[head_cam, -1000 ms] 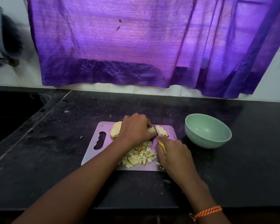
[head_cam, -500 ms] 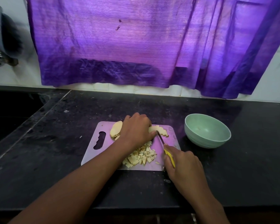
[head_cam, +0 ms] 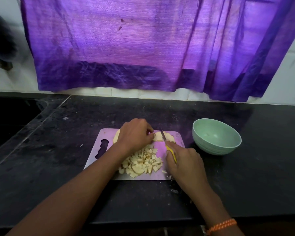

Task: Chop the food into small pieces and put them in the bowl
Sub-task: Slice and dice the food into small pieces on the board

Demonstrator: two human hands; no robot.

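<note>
**Food on cutting board, mid-chop**

Food slices (head_cam: 157, 136) at board (head_cam: 99, 142) far edge, left hand (head_cam: 134, 134) fingers curled, pinning them. Diced pile (head_cam: 143, 163) near edge. Right hand (head_cam: 184, 161) wrapped round yellow-handled knife (head_cam: 167, 143), blade on slices. Bowl (head_cam: 216, 137) right, apart.

One head-worn camera looks forward and down from close above the desk (head_cam: 245, 184). It faces the curtain (head_cam: 126, 48) on the far wall.

Bowl (head_cam: 216, 137) right of board (head_cam: 99, 147); chopped pieces (head_cam: 143, 163) on board.
</note>
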